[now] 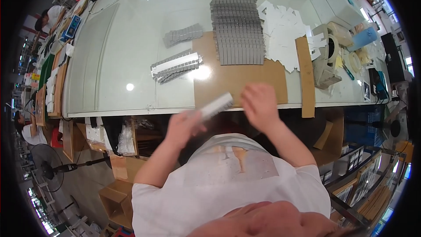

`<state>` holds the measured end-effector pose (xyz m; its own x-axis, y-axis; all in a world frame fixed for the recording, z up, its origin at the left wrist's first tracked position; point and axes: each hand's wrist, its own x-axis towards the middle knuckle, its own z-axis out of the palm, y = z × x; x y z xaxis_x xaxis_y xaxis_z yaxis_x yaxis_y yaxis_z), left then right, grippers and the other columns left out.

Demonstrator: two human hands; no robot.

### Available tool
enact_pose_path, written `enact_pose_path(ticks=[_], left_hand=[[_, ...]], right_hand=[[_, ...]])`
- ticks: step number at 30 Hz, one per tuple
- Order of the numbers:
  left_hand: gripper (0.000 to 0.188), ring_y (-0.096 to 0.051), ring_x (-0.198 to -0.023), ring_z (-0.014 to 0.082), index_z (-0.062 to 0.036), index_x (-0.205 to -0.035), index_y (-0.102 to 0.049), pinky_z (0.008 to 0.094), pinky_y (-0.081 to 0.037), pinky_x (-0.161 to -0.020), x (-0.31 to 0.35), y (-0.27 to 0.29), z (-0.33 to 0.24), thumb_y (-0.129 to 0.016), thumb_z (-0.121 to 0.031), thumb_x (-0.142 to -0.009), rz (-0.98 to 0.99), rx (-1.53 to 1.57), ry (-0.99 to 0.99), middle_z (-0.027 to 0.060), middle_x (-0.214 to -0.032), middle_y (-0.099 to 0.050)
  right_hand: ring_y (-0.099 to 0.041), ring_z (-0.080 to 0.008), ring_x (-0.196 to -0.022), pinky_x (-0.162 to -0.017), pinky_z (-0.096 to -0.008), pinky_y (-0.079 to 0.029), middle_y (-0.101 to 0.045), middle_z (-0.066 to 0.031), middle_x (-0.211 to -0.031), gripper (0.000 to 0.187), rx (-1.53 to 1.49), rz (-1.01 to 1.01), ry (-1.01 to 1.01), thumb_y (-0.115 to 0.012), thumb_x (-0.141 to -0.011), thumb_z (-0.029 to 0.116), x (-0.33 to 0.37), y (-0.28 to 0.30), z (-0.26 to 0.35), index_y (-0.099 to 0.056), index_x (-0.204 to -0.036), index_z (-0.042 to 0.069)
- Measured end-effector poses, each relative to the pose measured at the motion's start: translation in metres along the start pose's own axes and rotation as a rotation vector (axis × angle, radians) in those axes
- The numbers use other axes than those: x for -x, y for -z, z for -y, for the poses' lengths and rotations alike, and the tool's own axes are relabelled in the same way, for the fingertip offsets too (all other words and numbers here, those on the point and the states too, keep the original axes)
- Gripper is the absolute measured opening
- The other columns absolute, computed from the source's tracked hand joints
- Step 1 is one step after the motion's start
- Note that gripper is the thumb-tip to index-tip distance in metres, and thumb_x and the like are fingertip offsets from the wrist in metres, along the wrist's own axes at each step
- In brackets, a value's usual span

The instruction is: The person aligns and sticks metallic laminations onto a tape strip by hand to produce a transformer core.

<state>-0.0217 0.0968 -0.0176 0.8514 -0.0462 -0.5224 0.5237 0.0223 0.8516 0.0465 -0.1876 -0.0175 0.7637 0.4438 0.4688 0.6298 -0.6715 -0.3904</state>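
My left hand (180, 128) is closed around one end of a strip with a pale face and a notched grey edge (215, 106), held tilted above the table's front edge. Just beyond the strip's far end is my right hand (261, 105), its fingers curled together and slightly blurred; whatever they may pinch is hidden. Ahead, a long row of overlapping grey notched strips (239, 30) lies partly on a brown cardboard sheet (241, 81). To its left are a small fan of grey strips (183, 35) and, nearer, a pile topped by a white-faced strip (176, 66).
White paper pieces (283, 30) are heaped right of the row, beside a narrow cardboard strip (305, 79). Farther right stand a tape dispenser (326, 63), tape rolls and a blue bottle (364, 38). A standing fan (47, 167) is on the floor at left.
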Motion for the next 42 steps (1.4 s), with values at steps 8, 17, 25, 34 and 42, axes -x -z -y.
enact_pose_path(ticks=[8,17,25,34,42], left_hand=[[0.037,-0.06,-0.059,0.0101,0.0025,-0.101,-0.072,0.0248,-0.041,-0.053,-0.066,0.093,-0.12,-0.073,-0.034,-0.094,-0.286,-0.179,-0.217,0.0071,-0.079,-0.073],[0.038,-0.066,-0.074,0.0289,-0.0048,-0.086,-0.066,0.0414,-0.053,-0.069,-0.058,0.062,-0.104,-0.073,-0.042,-0.091,-0.695,-1.01,-0.388,0.0098,-0.077,-0.067],[0.019,-0.06,-0.082,0.0323,-0.0082,-0.088,-0.065,0.0423,-0.05,-0.072,-0.058,-0.031,-0.046,-0.079,-0.015,-0.078,-0.33,-0.956,-1.2,0.0087,-0.085,-0.062],[0.063,-0.051,-0.128,0.0354,-0.0049,-0.132,-0.062,0.0493,-0.041,-0.108,-0.049,-0.081,-0.05,-0.082,-0.036,-0.08,-0.048,-1.136,-1.205,0.0116,-0.133,-0.059],[0.064,-0.051,-0.129,0.0332,-0.0034,-0.131,-0.062,0.0498,-0.038,-0.111,-0.045,-0.066,-0.026,-0.082,-0.035,-0.079,-0.067,-1.172,-1.207,0.01,-0.135,-0.059]], right_hand=[[-0.066,-0.0321,-0.084,-0.081,-0.044,-0.049,-0.07,-0.0099,-0.087,0.01,0.235,-0.164,-0.167,-0.072,-0.087,0.008,-0.056,0.009,-0.09,-0.07,-0.097,0.005],[-0.065,-0.0247,-0.086,-0.083,-0.0405,-0.046,-0.068,-0.0041,-0.088,0.008,0.391,-0.123,-0.105,-0.07,-0.088,0.007,-0.053,0.003,-0.095,-0.069,-0.096,0.009],[-0.065,-0.0214,-0.089,-0.083,-0.0387,-0.043,-0.068,-0.0025,-0.091,0.012,0.467,-0.179,-0.075,-0.067,-0.087,0.006,-0.03,0.029,-0.067,-0.068,-0.098,0.01],[-0.062,-0.0275,-0.1,-0.091,-0.0428,-0.043,-0.067,-0.0072,-0.107,0.024,0.462,-0.202,-0.228,-0.069,-0.089,0.012,0.037,0.054,-0.068,-0.068,-0.113,0.006],[-0.042,-0.0359,-0.14,-0.114,-0.0534,-0.034,-0.059,-0.0173,-0.138,0.045,0.684,-0.017,-0.327,-0.07,-0.093,0.025,0.012,0.047,-0.087,-0.064,-0.129,-0.001]])
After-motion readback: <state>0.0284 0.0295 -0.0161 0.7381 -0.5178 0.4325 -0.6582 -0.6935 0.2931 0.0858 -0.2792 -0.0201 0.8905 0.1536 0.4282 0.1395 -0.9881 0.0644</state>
